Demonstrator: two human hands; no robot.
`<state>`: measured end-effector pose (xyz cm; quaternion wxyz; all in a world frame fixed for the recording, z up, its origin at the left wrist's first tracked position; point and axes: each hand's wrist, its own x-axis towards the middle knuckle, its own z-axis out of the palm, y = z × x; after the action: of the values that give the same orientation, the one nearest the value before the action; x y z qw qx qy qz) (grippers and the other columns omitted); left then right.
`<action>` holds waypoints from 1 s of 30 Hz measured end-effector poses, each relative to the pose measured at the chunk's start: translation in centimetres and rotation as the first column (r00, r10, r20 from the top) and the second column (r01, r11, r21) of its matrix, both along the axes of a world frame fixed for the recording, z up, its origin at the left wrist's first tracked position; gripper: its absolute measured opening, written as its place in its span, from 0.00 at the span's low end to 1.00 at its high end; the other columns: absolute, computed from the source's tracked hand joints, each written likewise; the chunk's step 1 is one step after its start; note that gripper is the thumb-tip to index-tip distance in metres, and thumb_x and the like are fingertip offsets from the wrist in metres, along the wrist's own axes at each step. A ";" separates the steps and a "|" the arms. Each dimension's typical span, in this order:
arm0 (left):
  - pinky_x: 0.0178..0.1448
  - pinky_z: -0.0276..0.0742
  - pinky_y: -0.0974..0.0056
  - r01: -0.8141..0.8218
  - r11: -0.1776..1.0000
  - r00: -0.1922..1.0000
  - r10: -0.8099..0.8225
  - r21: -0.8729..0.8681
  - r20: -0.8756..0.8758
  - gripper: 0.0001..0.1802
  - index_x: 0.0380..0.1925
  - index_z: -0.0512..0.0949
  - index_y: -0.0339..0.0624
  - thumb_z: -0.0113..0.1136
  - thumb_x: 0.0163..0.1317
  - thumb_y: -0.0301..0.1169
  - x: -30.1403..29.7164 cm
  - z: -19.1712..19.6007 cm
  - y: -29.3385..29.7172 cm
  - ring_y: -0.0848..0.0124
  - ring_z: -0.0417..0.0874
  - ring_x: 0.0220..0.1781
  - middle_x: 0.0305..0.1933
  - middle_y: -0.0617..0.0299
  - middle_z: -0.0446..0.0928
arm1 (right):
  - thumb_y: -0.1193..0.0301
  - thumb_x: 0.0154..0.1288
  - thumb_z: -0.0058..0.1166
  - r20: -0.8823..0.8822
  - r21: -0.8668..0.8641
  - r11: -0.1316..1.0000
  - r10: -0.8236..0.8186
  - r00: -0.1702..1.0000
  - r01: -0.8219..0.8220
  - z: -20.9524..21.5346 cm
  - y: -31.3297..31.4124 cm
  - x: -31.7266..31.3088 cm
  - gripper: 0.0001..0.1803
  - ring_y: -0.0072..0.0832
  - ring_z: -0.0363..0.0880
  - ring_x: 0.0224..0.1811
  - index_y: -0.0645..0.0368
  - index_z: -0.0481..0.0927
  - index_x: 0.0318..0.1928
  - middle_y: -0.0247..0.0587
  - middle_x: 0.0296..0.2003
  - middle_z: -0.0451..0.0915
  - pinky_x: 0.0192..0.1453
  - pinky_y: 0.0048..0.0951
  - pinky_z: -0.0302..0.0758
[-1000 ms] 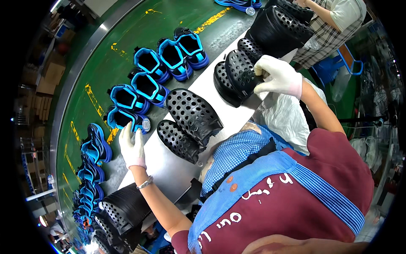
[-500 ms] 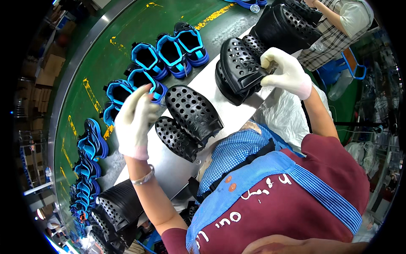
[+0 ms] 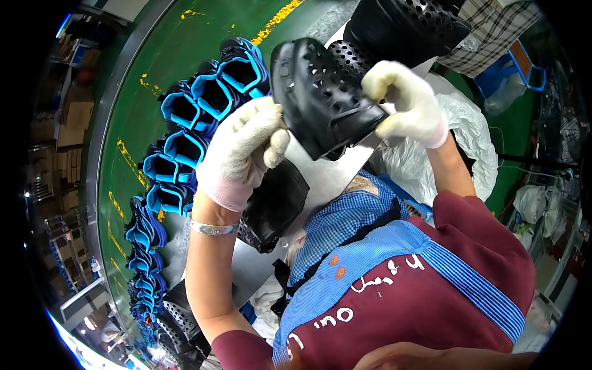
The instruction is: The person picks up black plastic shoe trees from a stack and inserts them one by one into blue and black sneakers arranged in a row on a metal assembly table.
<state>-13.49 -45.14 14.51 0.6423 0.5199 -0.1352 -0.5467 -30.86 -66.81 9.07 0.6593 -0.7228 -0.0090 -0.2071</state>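
Observation:
My gloved right hand (image 3: pixel 410 105) grips the right end of a nested set of black perforated plastic shoe-shaped shells (image 3: pixel 330 95), held tilted above the bench. At the set's left edge is my gloved left hand (image 3: pixel 243 151), with its fingers curled and their tips against the shell. The set is slightly blurred. Below my left hand, another black shell pair (image 3: pixel 277 200) lies on the white bench top (image 3: pixel 327 185), partly hidden by that hand. Behind the held set, another perforated shell (image 3: pixel 350 58) shows in part.
Blue-and-black shoes (image 3: pixel 185 111) line the green surface (image 3: pixel 142 92) beyond the bench. A larger black shell stack (image 3: pixel 401 31) stands at the far right of the bench; more shells (image 3: pixel 182 311) lie at lower left. A white plastic bag (image 3: pixel 462 135) and a blue stool (image 3: pixel 518 68) are at right.
The shell set has been lifted and moved left in my right hand. My left hand has moved right to its edge, fingers more curled. The row of shoes has shifted left in view.

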 end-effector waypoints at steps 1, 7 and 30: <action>0.24 0.62 0.77 -0.045 0.999 0.999 0.045 0.000 -0.028 0.10 0.33 0.73 0.40 0.55 0.69 0.34 0.0 -0.3 -0.5 0.80 0.68 0.20 0.23 0.67 0.73 | 0.75 0.43 0.71 0.053 0.041 0.999 -0.012 0.999 0.010 -0.4 -1.1 -0.3 0.23 0.21 0.70 0.42 0.61 0.72 0.39 0.33 0.39 0.71 0.50 0.23 0.69; 0.42 0.82 0.73 0.126 0.986 0.983 -0.109 0.110 -0.148 0.10 0.44 0.75 0.33 0.55 0.68 0.29 1.6 -2.5 -1.7 0.75 0.82 0.34 0.34 0.62 0.79 | 0.71 0.48 0.70 0.007 0.139 0.985 -0.100 0.995 0.098 -1.9 -3.6 -1.5 0.25 0.21 0.67 0.43 0.62 0.70 0.44 0.35 0.41 0.69 0.51 0.23 0.68; 0.40 0.80 0.69 0.079 0.932 0.731 -0.295 0.353 0.616 0.27 0.51 0.75 0.29 0.58 0.65 0.45 2.7 2.2 0.6 0.72 0.82 0.36 0.38 0.54 0.80 | 0.72 0.42 0.69 -0.256 -0.450 0.893 -0.129 0.958 -0.001 4.5 -1.1 -0.4 0.18 0.21 0.72 0.32 0.61 0.75 0.34 0.33 0.30 0.71 0.37 0.22 0.71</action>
<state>-10.81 -44.58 16.66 0.4063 0.7544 -0.3197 -0.4045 -31.21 -67.92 13.61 0.4634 -0.8763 0.0609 -0.1173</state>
